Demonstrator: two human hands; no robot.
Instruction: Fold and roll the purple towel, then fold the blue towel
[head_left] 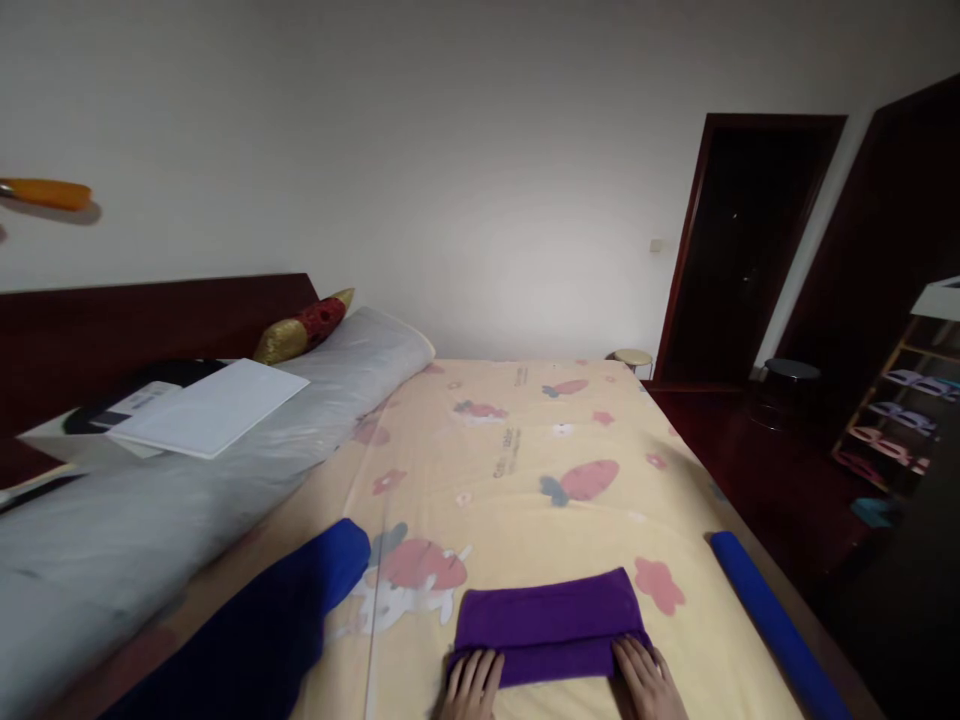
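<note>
A purple cloth [547,612], looking like a small towel, lies on the patterned bed sheet in front of me, its near edge folded over into a strip. At the strip's left end, my left hand [474,687] has its fingers curled over the cloth. My right hand [648,682] holds the right end in the same way. Both thumbs are mostly hidden. Left of the towel a dark blue cloth [247,630] lies loosely heaped. Along the bed's right side runs a long, narrow blue cloth [776,620], folded or rolled.
A grey plastic-covered roll [225,500] lies along the headboard [150,320], with a white board [217,405] and a red-gold cushion [304,328] on it. Beyond the bed's right edge stand a dark stool [792,372] and a shoe rack [900,410]. A pale stool [632,357] stands behind the bed.
</note>
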